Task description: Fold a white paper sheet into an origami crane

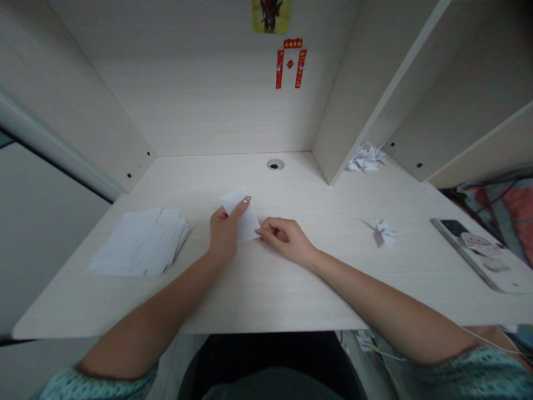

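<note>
A small sheet of white paper [249, 225] is held between both hands just above the middle of the desk. My left hand [225, 229] grips its left side, with the thumb lying on top and the other fingers out of sight beneath. The lower right corner of the sheet is pinched by my right hand [286, 238], thumb against fingertips. To the left of my left hand lies a stack of white paper sheets [137, 241], loosely spread. Off to the right of my right hand sits one folded white paper piece [387, 230] with pointed ends.
A phone [483, 255] lies at the desk's right side. More folded paper pieces [366, 157] are piled behind the upright divider [353, 100]. A round cable hole [275, 164] is near the back panel. Striped cloth [499, 208] is at the far right.
</note>
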Demonstrator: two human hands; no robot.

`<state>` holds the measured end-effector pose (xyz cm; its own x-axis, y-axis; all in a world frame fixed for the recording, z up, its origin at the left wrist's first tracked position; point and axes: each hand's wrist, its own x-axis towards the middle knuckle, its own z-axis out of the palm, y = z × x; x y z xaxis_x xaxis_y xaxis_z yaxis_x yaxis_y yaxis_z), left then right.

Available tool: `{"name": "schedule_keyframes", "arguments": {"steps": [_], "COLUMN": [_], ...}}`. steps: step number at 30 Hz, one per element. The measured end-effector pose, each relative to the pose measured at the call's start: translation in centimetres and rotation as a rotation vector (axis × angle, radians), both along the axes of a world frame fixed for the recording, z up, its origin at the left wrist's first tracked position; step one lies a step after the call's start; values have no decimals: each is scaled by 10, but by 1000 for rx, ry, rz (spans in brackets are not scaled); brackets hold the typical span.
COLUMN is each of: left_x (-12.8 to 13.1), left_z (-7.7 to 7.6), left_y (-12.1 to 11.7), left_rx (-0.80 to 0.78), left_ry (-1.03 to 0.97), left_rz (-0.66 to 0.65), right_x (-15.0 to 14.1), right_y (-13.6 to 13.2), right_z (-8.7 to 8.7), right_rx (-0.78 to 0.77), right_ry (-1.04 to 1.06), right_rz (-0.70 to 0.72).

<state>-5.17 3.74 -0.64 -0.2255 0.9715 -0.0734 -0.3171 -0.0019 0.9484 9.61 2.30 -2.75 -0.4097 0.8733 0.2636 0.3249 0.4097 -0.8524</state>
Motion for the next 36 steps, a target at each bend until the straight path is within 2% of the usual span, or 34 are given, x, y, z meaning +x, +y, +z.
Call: {"name": "schedule_keyframes", "arguments": {"steps": [16, 18, 22, 24, 27, 30, 36], "left_x": [1, -2, -16, -22, -22, -17, -11], "left_z": [-2, 1, 5, 4, -2, -9, -14], "left_y": [2, 5, 20, 26, 28, 24, 17], "left_rx": [23, 21, 61, 86, 53, -15, -76], "left_ry": [-53, -61, -115, -133, -109, -51, -32], "left_rz": [0, 38, 208, 223, 151, -12, -259], "right_x": [3, 4, 3, 3, 4, 6, 6], "right_y": [4, 3, -2, -4, -5, -3, -2], "right_z": [1, 0, -1, -1, 0, 0, -1], "right_rx": [90, 123, 224, 256, 282, 298, 386], "right_ry": [-67, -102, -187, -183, -142, -82, -135], "right_rz": [-6, 6, 97, 108, 28, -54, 36]}}
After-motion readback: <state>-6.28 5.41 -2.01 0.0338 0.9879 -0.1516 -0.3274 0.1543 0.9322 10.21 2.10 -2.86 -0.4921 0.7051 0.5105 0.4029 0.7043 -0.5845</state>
